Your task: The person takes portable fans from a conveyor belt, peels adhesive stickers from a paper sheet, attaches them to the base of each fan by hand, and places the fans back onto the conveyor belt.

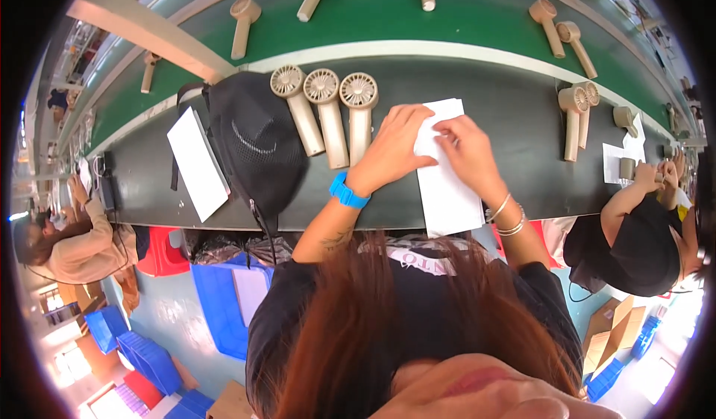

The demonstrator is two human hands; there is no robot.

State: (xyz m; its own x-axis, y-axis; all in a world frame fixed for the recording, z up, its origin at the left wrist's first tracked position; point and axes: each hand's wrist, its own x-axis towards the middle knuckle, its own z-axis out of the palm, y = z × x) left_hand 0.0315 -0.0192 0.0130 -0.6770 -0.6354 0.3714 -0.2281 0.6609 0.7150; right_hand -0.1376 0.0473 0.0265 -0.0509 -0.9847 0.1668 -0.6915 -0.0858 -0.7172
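Observation:
A stack of white paper sheets (450,199) lies on the dark bench right in front of me, its near end reaching the bench edge. My left hand (393,147), with a blue band at the wrist, grips the paper's left side near the far end, thumb and fingers apart around a white piece. My right hand (468,154) bends over the same paper from the right, fingertips pinched on it close to the left hand. To the left of my hands, three beige handheld fans (322,87) lie side by side, round grilles pointing away from me.
A black mesh backpack (257,143) and a white sheet or booklet (198,164) lie to the left. Beyond a pale rail, more fans (243,23) sit on a green belt (373,23). Two fans (573,117) rest on the right, near a co-worker (634,236). Blue bins (224,307) stand behind me.

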